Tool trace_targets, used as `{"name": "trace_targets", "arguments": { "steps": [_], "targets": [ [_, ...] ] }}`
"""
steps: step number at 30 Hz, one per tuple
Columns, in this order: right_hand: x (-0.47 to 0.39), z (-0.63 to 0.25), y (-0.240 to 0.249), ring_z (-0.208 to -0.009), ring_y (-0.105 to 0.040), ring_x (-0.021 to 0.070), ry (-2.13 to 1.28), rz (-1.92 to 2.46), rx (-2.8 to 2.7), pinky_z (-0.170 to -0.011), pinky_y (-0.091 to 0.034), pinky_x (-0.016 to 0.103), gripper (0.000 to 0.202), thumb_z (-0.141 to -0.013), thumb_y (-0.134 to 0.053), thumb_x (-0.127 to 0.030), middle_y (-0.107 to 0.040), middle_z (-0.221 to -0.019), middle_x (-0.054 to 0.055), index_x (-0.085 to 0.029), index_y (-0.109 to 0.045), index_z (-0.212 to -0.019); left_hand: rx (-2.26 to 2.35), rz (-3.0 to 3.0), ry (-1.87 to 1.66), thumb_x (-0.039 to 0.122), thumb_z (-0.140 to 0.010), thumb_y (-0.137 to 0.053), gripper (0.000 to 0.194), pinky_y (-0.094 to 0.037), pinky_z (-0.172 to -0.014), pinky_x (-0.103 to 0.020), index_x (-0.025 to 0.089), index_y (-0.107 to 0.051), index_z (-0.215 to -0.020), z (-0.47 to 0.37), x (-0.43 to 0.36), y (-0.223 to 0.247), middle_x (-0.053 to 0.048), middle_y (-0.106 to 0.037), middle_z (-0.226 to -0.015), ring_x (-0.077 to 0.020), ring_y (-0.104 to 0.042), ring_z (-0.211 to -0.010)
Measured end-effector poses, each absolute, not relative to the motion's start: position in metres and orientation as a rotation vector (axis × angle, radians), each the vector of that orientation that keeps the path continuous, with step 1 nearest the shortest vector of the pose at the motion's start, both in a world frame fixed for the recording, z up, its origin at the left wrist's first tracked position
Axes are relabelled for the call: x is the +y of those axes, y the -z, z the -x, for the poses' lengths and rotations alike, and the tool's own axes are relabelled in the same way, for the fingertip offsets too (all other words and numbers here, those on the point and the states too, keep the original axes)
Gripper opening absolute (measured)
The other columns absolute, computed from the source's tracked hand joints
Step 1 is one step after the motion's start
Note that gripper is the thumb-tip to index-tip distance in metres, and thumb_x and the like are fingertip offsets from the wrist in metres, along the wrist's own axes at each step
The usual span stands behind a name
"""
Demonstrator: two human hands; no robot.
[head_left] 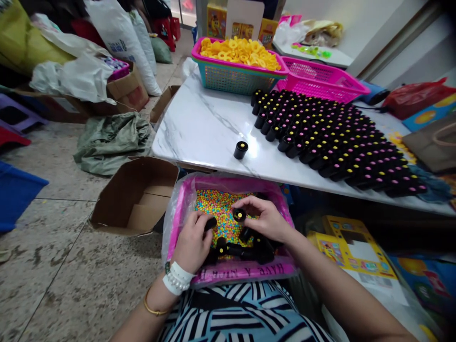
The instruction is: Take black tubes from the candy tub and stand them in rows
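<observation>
Over a pink basket point(174, 237) lined with clear plastic, both my hands are at work. Small multicoloured beads point(213, 202) fill the basket, and several black cups point(245, 251) lie among them. My left hand point(192, 240) is closed on a black cup point(211, 223), seen mostly from its dark end. Between the thumb and fingers of my right hand point(269, 219) is another black cup point(239, 215) with a yellow dot in its centre. A single black cup point(241, 150) with a yellow dot stands upright on the white table.
Rows of black cups point(320, 137) with yellow or pink dots cover the table's right side. Behind them stand a basket of yellow rings point(242, 78) and a pink basket point(320, 78). An open cardboard box point(135, 199) sits left of my basket; yellow boxes point(352, 247) are at right.
</observation>
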State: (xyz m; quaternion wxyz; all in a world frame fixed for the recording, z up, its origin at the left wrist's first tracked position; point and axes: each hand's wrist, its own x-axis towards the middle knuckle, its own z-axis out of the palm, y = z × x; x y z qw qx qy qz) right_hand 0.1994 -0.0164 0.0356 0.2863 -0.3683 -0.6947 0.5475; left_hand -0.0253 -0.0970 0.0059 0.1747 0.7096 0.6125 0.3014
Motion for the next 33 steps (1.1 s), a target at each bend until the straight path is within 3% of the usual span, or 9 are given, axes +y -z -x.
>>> {"name": "trace_targets", "arguments": {
  "steps": [6,11,17,23,26,29,33],
  "targets": [
    [-0.004,-0.190,-0.009,-0.096,-0.062,0.0176,-0.907,0.925,-2.423,-0.086,-0.050,0.031,0.030,-0.079,-0.059,-0.005,-0.065,-0.102,0.006,-0.019,-0.061,-0.105,1.746,-2.028,-0.835,0.012,-0.083,-0.052,0.028,-0.052,-0.090,-0.039,0.016,-0.058,-0.110,0.025,-0.096,-0.007,-0.010,-0.057,-0.106,-0.0233,-0.059,-0.101],
    [-0.013,-0.173,0.012,-0.093,-0.059,0.0214,-0.525,0.786,-2.943,-0.082,-0.049,0.035,0.016,-0.091,-0.051,-0.014,-0.063,-0.101,0.011,-0.018,-0.061,-0.103,1.743,-2.013,-0.784,0.013,-0.083,-0.053,0.026,-0.052,-0.090,-0.040,0.016,-0.059,-0.109,0.026,-0.099,-0.004,-0.010,-0.059,-0.106,-0.0233,-0.059,-0.100],
    [-0.015,-0.185,0.002,-0.092,-0.061,0.0169,-1.070,0.848,-2.566,-0.084,-0.049,0.029,0.032,-0.075,-0.061,-0.004,-0.065,-0.100,0.005,-0.018,-0.061,-0.104,1.758,-1.977,-0.782,0.014,-0.085,-0.053,0.025,-0.051,-0.092,-0.040,0.016,-0.058,-0.109,0.028,-0.099,-0.004,-0.010,-0.059,-0.106,-0.0228,-0.059,-0.099],
    [-0.021,-0.205,-0.014,-0.079,-0.063,0.0130,-1.639,1.081,-1.931,-0.075,-0.052,0.027,0.030,-0.075,-0.068,-0.017,-0.067,-0.093,0.001,-0.018,-0.061,-0.104,1.724,-1.999,-0.837,0.015,-0.085,-0.052,0.027,-0.050,-0.093,-0.039,0.017,-0.057,-0.111,0.027,-0.097,-0.005,-0.010,-0.059,-0.110,-0.0227,-0.059,-0.103],
    [-0.028,-0.207,-0.038,-0.081,-0.064,0.0137,-1.733,1.060,-1.762,-0.077,-0.053,0.028,0.033,-0.074,-0.072,-0.021,-0.066,-0.092,0.001,-0.018,-0.060,-0.105,1.694,-2.021,-0.855,0.015,-0.085,-0.053,0.026,-0.051,-0.093,-0.040,0.017,-0.057,-0.111,0.026,-0.095,-0.006,-0.010,-0.059,-0.110,-0.0231,-0.059,-0.105],
    [-0.026,-0.209,-0.071,-0.092,-0.063,0.0163,-1.512,1.012,-1.785,-0.084,-0.052,0.031,0.031,-0.075,-0.073,-0.023,-0.067,-0.101,0.004,-0.020,-0.061,-0.104,1.662,-2.050,-0.859,0.017,-0.086,-0.053,0.024,-0.053,-0.088,-0.038,0.018,-0.058,-0.109,0.026,-0.094,-0.008,-0.009,-0.062,-0.106,-0.0225,-0.061,-0.101],
    [0.008,-0.212,-0.100,-0.087,-0.059,0.0173,-0.752,1.161,-1.826,-0.081,-0.048,0.034,0.025,-0.075,-0.073,-0.028,-0.064,-0.096,0.003,-0.022,-0.063,-0.097,1.641,-2.075,-0.922,0.024,-0.088,-0.056,0.019,-0.055,-0.081,-0.036,0.019,-0.059,-0.106,0.027,-0.093,-0.011,-0.007,-0.064,-0.099,-0.0211,-0.064,-0.092]
  ]
}}
